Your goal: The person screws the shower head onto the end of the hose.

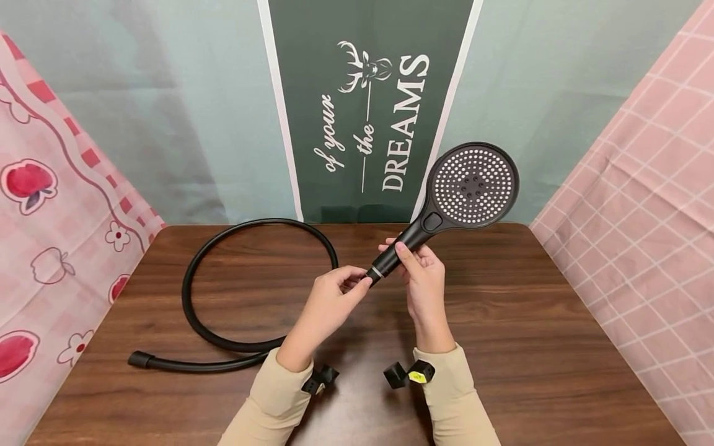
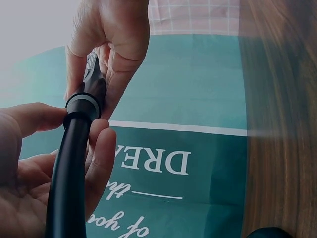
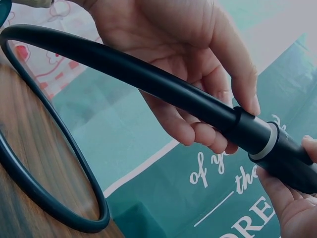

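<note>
A black handheld shower head [image 1: 473, 186] with a round face of pale nozzles is tilted up to the right above the table. My right hand [image 1: 426, 279] grips its handle, thumb on the front. At the handle's lower end, my left hand [image 1: 337, 300] pinches the black connector nut [image 3: 250, 133] of the shower hose [image 3: 129, 67] between thumb and fingers. A light ring [image 3: 268, 142] shows between nut and handle. From there the hose drops and loops on the table to the left; its other end fitting [image 1: 141, 359] lies near the front left.
The brown wooden table [image 1: 530, 347] carries the hose loop on its left half. A green cloth with white lettering [image 1: 368, 111] hangs behind the far edge. Pink patterned curtains [image 1: 641, 204] stand at both sides. Small black cameras [image 1: 409, 375] sit on both wrists.
</note>
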The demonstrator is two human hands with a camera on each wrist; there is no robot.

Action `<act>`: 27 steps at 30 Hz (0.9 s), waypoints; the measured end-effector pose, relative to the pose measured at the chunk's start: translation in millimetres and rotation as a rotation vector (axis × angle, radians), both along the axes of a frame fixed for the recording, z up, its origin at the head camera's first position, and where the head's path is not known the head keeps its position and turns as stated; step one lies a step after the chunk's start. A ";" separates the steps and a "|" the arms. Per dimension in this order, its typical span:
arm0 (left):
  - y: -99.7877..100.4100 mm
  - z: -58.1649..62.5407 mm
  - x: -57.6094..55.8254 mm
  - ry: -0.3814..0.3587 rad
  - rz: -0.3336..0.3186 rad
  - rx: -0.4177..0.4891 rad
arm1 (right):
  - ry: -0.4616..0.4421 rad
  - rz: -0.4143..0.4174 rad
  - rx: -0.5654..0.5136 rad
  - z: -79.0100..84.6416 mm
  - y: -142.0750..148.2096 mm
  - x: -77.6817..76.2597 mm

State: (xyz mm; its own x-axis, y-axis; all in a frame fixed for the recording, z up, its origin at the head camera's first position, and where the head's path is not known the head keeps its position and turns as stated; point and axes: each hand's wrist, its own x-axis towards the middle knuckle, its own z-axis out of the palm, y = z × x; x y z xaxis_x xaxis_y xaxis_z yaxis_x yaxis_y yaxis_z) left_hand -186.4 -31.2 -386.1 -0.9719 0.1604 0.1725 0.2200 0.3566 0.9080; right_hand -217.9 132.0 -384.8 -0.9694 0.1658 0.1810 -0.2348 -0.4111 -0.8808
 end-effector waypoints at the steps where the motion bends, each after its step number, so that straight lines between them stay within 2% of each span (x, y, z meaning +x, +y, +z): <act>1: 0.2 0.0 0.1 0.001 0.002 0.000 | -0.001 0.001 0.000 0.1 0.1 0.0; 10: 0.5 -0.5 0.0 0.025 0.006 -0.004 | 0.001 0.008 -0.001 -0.8 0.4 -1.4; 19: 1.0 0.0 -0.2 0.013 -0.012 -0.008 | 0.006 0.008 0.006 0.4 0.3 -0.2; 27: 1.6 0.8 0.5 0.020 -0.002 -0.012 | 0.006 0.004 -0.002 -0.2 0.0 -0.6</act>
